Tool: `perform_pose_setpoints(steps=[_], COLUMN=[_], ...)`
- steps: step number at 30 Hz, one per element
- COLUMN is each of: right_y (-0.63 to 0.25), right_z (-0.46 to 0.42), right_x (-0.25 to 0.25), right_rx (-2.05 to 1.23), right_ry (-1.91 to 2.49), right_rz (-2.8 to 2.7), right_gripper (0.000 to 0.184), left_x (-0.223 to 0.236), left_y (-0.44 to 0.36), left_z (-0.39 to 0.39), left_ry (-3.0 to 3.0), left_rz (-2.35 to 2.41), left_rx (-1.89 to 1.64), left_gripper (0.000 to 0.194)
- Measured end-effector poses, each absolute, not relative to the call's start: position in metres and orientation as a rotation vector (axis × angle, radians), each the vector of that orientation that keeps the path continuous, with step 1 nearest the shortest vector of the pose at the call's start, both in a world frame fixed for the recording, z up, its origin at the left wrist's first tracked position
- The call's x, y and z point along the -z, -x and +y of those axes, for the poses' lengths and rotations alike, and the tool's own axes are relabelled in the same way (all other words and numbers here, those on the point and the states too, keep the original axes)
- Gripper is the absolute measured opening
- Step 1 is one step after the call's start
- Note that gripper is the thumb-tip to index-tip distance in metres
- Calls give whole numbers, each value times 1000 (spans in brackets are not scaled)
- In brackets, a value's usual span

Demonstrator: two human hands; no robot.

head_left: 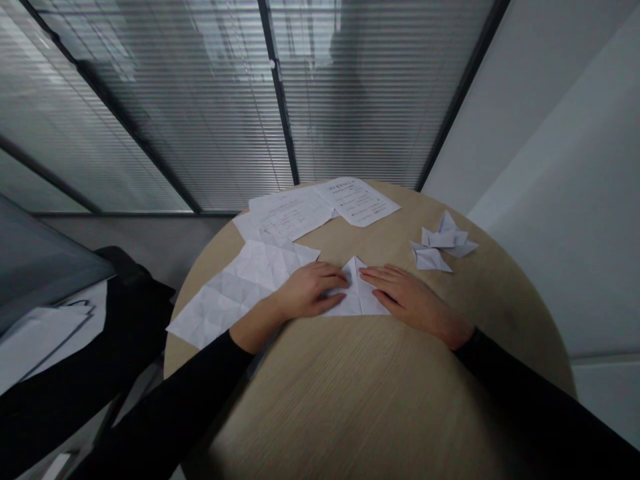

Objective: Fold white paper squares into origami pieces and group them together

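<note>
Pressing flat: white folded paper triangle [357, 295] is held down on round pale wood table [370, 380] by open left hand [309, 291] and open right hand [410, 299], neither gripping.

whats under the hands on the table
The left hand and right hand lie flat on a folded white paper, its point showing between them, on a round wooden table. The paper beneath the fingers is covered, so its edges there cannot be seen.
</note>
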State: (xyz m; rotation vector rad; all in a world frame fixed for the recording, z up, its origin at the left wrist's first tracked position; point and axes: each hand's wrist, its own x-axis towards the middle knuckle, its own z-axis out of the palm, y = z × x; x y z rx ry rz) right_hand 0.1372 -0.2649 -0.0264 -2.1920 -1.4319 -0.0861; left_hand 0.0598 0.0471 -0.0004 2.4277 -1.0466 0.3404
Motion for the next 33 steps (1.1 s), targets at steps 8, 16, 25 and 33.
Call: perform_pose_setpoints(steps=[8, 16, 25, 33], right_y=[-140, -135, -151, -149], right_z=[-264, -264, -280, -276], right_x=[30, 29, 32, 23], right_rx=[98, 3, 63, 184], right_ry=[2166, 2280, 2338, 2221], right_rz=[-1407, -1460, -1425, -1491], right_gripper=[56, 63, 62, 41], left_x=[5, 2, -1, -7], left_y=[-63, -61, -61, -58], left_z=[48, 47, 48, 48], left_ry=[-2417, -2444, -2462, -2386], left_rz=[-972, -948, -910, -1009], left_rx=[-347, -307, -266, -245], left_gripper=[27, 30, 27, 31])
